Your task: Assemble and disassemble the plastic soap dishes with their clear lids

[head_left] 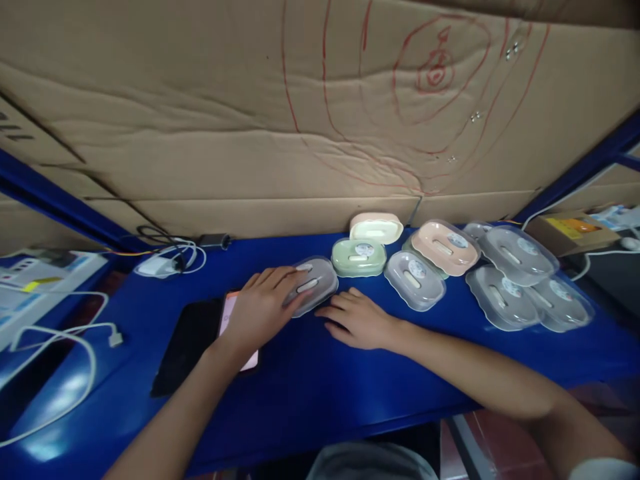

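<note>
A grey plastic soap box [319, 283] with a clear lid and a pale oblong piece on top sits in the middle of the blue table. My left hand [263, 303] grips its left end, thumb along the near side and fingers on the far side. My right hand [357, 321] rests on the table just right of that box, empty, its fingers loosely bent and apart. Behind them stands a green soap box [359, 258], with a cream one [376, 229] tilted up at the back. Another grey box [416, 281] lies to the right.
A peach soap box [444, 247] rests on a greenish one. Several grey boxes [517, 255] are piled at the right. Under my left forearm lies a lit phone [250, 362], beside a black flat device [187, 343]. White cables [93, 360] run along the left; cardboard [210, 167] walls the back.
</note>
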Demonstrator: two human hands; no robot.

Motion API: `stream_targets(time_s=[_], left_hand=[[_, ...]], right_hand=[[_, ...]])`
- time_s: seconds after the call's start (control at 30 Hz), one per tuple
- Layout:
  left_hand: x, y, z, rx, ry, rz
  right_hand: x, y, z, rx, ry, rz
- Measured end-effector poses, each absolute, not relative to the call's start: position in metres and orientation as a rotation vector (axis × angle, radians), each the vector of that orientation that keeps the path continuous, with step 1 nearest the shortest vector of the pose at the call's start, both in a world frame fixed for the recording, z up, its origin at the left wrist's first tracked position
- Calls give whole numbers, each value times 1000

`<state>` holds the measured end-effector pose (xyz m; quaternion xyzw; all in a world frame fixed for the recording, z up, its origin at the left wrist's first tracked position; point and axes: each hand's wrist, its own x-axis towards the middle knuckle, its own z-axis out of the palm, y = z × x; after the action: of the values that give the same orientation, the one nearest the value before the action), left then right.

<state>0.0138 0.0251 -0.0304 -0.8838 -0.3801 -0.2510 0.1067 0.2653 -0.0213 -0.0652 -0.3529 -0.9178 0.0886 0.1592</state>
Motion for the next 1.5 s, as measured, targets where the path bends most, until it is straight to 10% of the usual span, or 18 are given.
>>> stream_targets(time_s=[1.5], left_hand=[[35,-5,-29,-3035,-820,-408]], right_hand=[[294,-14,-47,-1507,-2206,-231]])
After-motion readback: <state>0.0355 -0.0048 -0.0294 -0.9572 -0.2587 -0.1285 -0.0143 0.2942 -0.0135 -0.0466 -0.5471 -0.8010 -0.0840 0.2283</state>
